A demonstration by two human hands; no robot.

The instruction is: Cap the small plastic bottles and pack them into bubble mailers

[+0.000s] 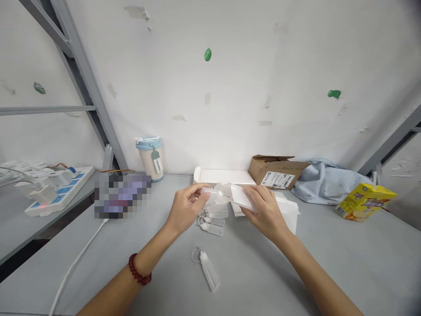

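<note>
My left hand [186, 210] pinches a small translucent squeeze bottle [213, 192] between thumb and fingers. A white paper-like packet [240, 197] is gripped by my right hand [265, 210], its left edge close to that bottle. Beneath my left fingers lies a cluster of similar bottles [213, 229] with ring-shaped cap loops. Apart from them, nearer to me, a single bottle [209, 271] rests on its side with its cap end pointing away. More white sheets or packets [289, 213] lie under and beside my right hand; their exact kind is unclear.
An open cardboard box [279, 172] and a white box [226, 176] stand by the wall. To the right are a pale blue cloth [325, 182] and a yellow drink carton [365, 202]. Leftward sit a lidded cup [151, 160], a blurred-out phone [123, 195] with cable, and a power strip [62, 193].
</note>
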